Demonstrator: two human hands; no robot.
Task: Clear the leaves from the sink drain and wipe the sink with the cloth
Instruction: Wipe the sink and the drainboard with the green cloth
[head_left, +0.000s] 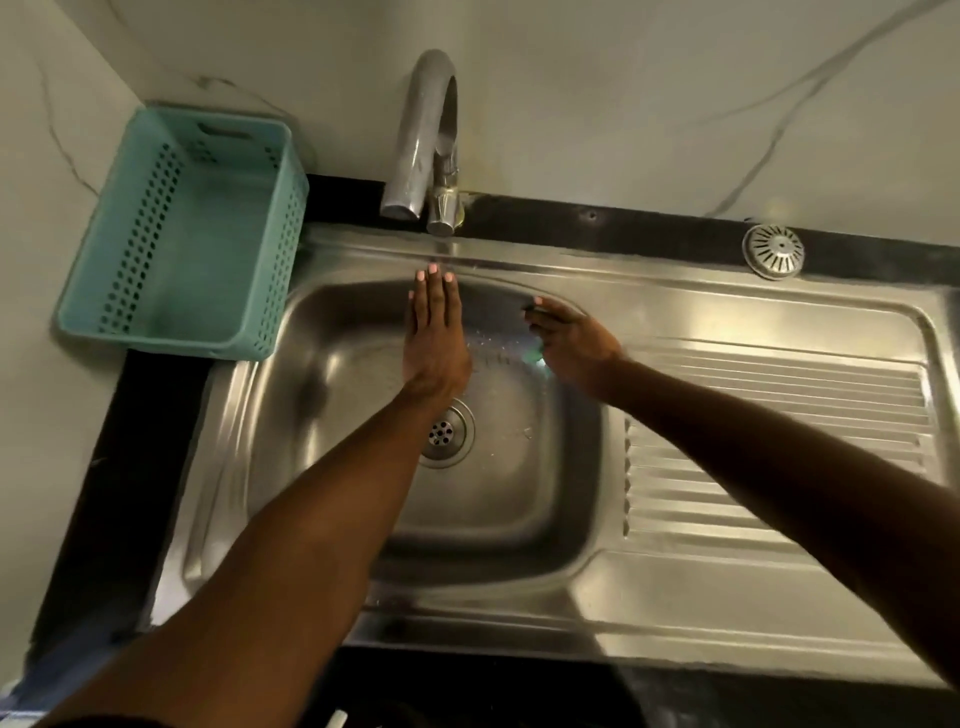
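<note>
1. The left forearm covers part of the drain (445, 432); only its right portion shows.
2. The right hand (569, 345) is motion-blurred. A green smear sits under its palm, and a dark item lies at its fingertips; neither can be identified.
3. Whether the right hand grips anything cannot be determined.
4. Both arms are cut off by the bottom and right edges.
5. The draining board (779, 441) runs past the right edge.
</note>
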